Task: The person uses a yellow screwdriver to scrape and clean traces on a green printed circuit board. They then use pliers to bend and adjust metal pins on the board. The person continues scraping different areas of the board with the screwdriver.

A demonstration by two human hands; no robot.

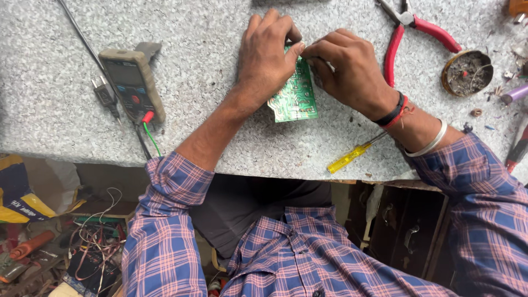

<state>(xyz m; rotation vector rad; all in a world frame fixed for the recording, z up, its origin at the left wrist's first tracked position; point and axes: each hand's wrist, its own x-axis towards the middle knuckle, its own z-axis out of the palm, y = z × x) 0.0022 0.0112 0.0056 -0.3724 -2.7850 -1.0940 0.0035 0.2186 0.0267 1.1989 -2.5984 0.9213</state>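
Near the bench's (220, 137) left edge lies a tan multimeter (133, 82) with its leads trailing off the front edge. Mid-bench, toward the back edge, the left hand (269, 55) is closed over the top of a green circuit board (295, 93) tilted on the surface; the right hand (352, 69) pinches the same end — what its fingertips hold is hidden. A yellow screwdriver (349, 157) overhangs the front edge and could roll off if the forearm nudges it. Red pliers (410, 36) lie toward the back-right corner.
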